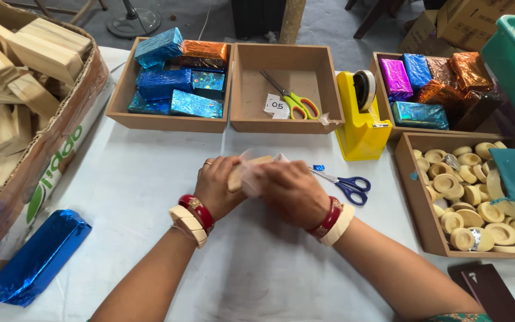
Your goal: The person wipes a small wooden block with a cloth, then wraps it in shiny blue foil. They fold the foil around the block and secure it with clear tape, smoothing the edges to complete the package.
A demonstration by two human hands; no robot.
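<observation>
- We see a pale wooden block [242, 173] at the centre of the white table [138, 191], bare and unpainted, held level with one squared end poking out toward eleven o'clock.
- A clear plastic sheet [256, 179] clouds the block's right half, crumpled and glinting.
- Our left hand [217, 186] is curled around the block's near end, fingers wrapped tight on the wood.
- Our right hand [290, 189] is closed over the sheet and the block beneath it, knuckles up.
- At three o'clock from the hands, just beside them, lie blue-handled scissors [348, 186].
- At one o'clock stands a yellow tape dispenser [360, 122].
- At twelve o'clock sits a wooden tray [287, 89] with green-handled scissors [293, 102].
- At eight o'clock lies a blue foil-wrapped block [37, 259].
</observation>
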